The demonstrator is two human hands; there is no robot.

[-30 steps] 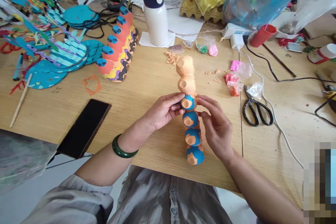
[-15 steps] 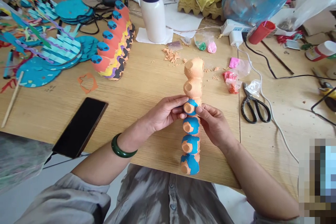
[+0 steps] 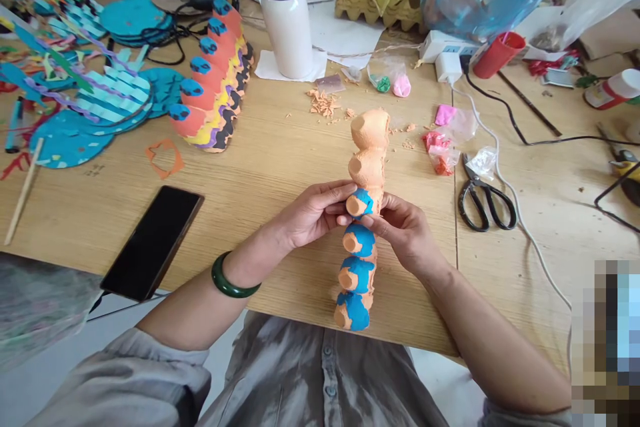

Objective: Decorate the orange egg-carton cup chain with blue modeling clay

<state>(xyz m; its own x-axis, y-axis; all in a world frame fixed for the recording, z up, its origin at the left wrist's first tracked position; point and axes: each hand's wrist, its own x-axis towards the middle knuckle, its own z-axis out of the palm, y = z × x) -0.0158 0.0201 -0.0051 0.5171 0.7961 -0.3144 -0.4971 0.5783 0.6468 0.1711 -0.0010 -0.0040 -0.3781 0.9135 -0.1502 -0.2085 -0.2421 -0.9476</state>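
Observation:
A long orange egg-carton strip [image 3: 369, 147] lies lengthwise on the wooden table [image 3: 280, 167]. Blue clay [image 3: 359, 238] covers its several near bumps; the two far bumps are bare orange. My left hand [image 3: 314, 213], with a green bangle on the wrist, pinches the strip's left side at the farthest blue bump. From the right, my right hand [image 3: 407, 233] grips the same bump, fingers pressed on the clay.
A black phone [image 3: 153, 242] lies at the left near edge. Black scissors [image 3: 484, 197], clay bags [image 3: 440, 150] and a white cable sit right. A painted carton strip [image 3: 214, 90], a white bottle [image 3: 285, 13] and blue paper crafts [image 3: 107, 100] lie further back.
The strip has tilted, its near end swinging left and its far end right. Both hands have stayed on the farthest blue bump, shifting slightly with it.

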